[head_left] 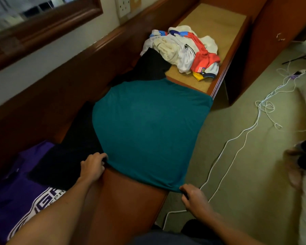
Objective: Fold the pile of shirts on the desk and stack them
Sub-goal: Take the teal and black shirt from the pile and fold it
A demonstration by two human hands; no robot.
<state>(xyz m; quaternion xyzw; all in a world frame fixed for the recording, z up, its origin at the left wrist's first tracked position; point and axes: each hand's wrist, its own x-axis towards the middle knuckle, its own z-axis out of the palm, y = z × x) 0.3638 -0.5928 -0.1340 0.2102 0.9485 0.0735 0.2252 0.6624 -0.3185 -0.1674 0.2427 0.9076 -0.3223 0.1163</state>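
lying flat across the brown wooden desk, a teal cotton shirt is pinched at its near corners by the left hand and right hand, fingers clamped on the hem. a crumpled pile of white and red shirts sits far right.

A spread shirt is lying on the counter. The shirt pile is sitting far behind it. Folded shirts are lying near left.
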